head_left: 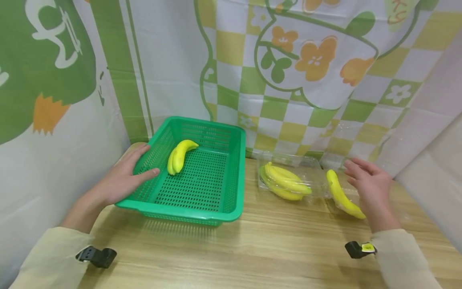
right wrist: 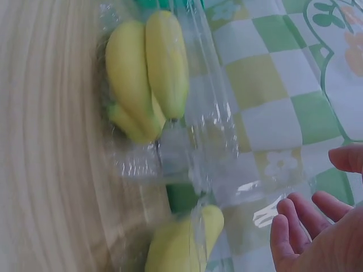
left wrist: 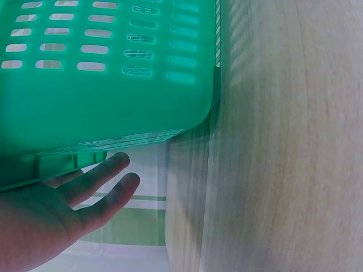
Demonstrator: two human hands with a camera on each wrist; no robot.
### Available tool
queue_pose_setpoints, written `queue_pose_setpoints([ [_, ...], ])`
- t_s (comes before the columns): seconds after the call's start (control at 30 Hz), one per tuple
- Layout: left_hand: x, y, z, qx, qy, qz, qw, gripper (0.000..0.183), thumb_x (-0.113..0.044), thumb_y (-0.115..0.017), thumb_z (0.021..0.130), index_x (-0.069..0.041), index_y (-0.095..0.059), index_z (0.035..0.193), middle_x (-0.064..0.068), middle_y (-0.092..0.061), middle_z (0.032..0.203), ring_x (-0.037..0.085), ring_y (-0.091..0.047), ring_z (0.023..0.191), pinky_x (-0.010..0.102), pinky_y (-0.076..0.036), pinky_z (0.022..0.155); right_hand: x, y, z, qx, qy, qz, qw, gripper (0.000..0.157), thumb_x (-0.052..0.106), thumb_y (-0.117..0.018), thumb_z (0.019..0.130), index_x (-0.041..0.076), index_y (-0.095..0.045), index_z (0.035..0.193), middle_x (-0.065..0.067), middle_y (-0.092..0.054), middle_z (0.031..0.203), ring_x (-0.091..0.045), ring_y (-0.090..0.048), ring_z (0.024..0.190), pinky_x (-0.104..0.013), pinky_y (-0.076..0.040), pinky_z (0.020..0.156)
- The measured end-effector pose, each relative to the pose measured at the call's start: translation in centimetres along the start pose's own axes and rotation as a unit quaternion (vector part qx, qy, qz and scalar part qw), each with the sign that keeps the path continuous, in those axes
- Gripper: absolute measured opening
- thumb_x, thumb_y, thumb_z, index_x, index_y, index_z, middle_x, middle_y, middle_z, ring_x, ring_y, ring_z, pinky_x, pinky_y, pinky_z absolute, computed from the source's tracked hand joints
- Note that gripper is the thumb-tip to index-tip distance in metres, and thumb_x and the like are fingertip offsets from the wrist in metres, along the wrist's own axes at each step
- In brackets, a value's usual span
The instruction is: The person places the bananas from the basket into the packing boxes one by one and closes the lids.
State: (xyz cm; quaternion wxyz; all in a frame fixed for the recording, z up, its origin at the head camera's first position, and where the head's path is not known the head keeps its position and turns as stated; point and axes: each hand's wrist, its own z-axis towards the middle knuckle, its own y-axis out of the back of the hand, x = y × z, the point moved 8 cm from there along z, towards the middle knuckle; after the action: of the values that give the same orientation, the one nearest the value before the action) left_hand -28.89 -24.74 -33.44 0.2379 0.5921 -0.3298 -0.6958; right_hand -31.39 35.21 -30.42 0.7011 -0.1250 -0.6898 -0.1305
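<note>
My left hand point(head_left: 124, 174) is at the left rim of a green plastic basket point(head_left: 236, 180), its thumb over the rim. In the left wrist view its fingers point(left wrist: 110, 195) stretch out straight below the rim, outside the basket wall. Yellow bananas point(head_left: 179, 157) lie inside the basket. On the right, my right hand point(head_left: 371, 186) hovers with loosely bent fingers beside a clear plastic clamshell box point(head_left: 312, 164). Nothing shows between thumb and fingers in the right wrist view. Several bananas point(head_left: 283, 182) sit in the box; another banana point(head_left: 343, 196) lies to its right, behind clear plastic.
A light wood table point(head_left: 267, 249) carries everything. Patterned green and white cloth point(head_left: 249, 80) hangs behind the table, with pale cloth walls point(head_left: 436, 160) at the sides. Clear plastic point(right wrist: 266, 209) stands close to the right fingertips, against the cloth.
</note>
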Motion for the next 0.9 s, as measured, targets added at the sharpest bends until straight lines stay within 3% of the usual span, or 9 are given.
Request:
queue_pose_setpoints([
  [0.2, 0.1, -0.1, 0.0, 0.003, 0.004, -0.002, 1.0, 0.09, -0.045, -0.056, 0.109, -0.005, -0.005, 0.171, 0.026, -0.003, 0.178, 0.057, -0.005, 0.162, 0.084, -0.018, 0.118, 0.7, -2.0, 0.0, 0.008, 0.007, -0.004, 1.0, 0.019, 0.025, -0.081, 0.096, 0.022, -0.072, 0.113, 0.017, -0.071, 0.104, 0.003, -0.074, 0.085, -0.012, -0.059, 0.074],
  [0.57, 0.0, 0.0, -0.1, 0.004, 0.005, -0.007, 1.0, 0.092, -0.049, -0.056, 0.108, -0.006, -0.005, 0.172, 0.024, -0.003, 0.179, 0.056, -0.005, 0.162, 0.084, -0.017, 0.118, 2.3, -6.7, -0.2, 0.047, 0.014, -0.014, 0.999, 0.062, 0.029, -0.078, 0.098, 0.003, -0.056, 0.15, 0.012, -0.066, 0.116, -0.002, -0.071, 0.096, -0.017, -0.062, 0.082],
  [0.9, 0.0, -0.1, 0.0, 0.003, 0.001, -0.008, 1.0, 0.09, -0.046, -0.056, 0.109, -0.005, -0.005, 0.171, 0.026, -0.002, 0.178, 0.057, -0.004, 0.161, 0.084, -0.018, 0.117, 3.4, -10.2, -0.7, 0.075, 0.035, -0.006, 0.997, 0.058, 0.023, -0.078, 0.098, 0.002, -0.058, 0.149, 0.009, -0.071, 0.111, -0.004, -0.074, 0.095, -0.021, -0.063, 0.085],
])
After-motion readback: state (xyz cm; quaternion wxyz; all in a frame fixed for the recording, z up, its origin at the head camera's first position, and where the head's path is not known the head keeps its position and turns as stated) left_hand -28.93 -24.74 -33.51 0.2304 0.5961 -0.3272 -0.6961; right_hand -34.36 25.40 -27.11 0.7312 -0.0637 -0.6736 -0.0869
